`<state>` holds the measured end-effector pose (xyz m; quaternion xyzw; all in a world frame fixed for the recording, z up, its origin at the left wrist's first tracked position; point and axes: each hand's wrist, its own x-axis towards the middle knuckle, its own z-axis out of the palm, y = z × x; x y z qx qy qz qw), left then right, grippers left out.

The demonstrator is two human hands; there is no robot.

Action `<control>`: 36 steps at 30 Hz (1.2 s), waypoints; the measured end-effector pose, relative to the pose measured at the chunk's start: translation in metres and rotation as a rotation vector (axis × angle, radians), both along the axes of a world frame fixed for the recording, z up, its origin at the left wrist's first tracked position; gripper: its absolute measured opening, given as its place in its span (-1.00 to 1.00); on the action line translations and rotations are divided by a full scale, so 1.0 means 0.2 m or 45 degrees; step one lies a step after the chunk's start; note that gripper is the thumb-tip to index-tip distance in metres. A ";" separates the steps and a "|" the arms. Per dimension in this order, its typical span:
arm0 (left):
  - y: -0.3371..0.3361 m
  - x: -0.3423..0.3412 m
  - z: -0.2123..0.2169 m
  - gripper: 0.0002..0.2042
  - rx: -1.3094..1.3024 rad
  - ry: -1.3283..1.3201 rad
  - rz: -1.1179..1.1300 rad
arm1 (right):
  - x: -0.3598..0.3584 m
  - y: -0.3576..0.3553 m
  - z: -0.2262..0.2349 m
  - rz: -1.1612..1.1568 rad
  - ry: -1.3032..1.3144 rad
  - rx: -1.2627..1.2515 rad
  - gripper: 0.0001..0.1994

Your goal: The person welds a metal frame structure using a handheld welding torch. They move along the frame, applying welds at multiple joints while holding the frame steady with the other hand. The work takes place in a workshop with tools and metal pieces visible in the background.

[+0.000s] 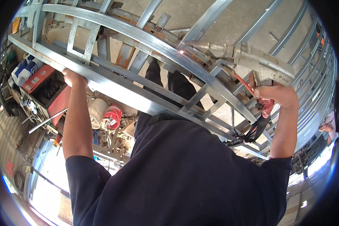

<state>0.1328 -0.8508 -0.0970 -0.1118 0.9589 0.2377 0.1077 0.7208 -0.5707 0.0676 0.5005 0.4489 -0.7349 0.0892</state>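
Observation:
My right hand (278, 95) is wrapped round the grip of a grey handheld laser welding gun (265, 64), with red wrapping and a black cable below. The gun's narrow nozzle points left. A small bright red spot shows beside its tip on the curved steel tube (139, 32) of a large metal frame. Whether the tip touches the tube I cannot tell. At the left, my left hand (74, 78) grips the near straight steel rail (116, 90) of this frame. Between rail and curved tube stand short crosspieces, one a rectangular steel loop (79, 41).
Long parallel steel bars (252, 26) run across the far and right side. A red tool chest (41, 83) stands at left. Below the rail are a white bucket (97, 111) and a red bucket (113, 115) amid scraps. Another person (329, 126) is partly visible at the far right.

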 end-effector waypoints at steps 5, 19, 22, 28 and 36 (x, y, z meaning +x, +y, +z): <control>0.00 -0.01 0.00 -0.54 0.004 -0.025 -0.010 | -0.27 -0.03 -0.06 -0.069 0.142 -0.014 -0.58; 0.05 0.06 0.03 -0.39 0.112 0.006 0.124 | -0.49 -0.10 -0.07 -0.106 0.149 0.086 -0.67; 0.07 0.09 0.04 -0.38 0.082 0.036 0.112 | -0.50 -0.09 -0.14 -0.047 0.121 0.143 -0.64; 0.06 0.07 0.04 -0.39 0.181 0.003 0.167 | -0.55 -0.09 -0.15 -0.074 0.155 0.023 -0.67; 0.09 0.10 0.06 -0.40 0.147 -0.005 0.139 | -0.55 -0.08 -0.17 0.005 0.182 0.040 -0.67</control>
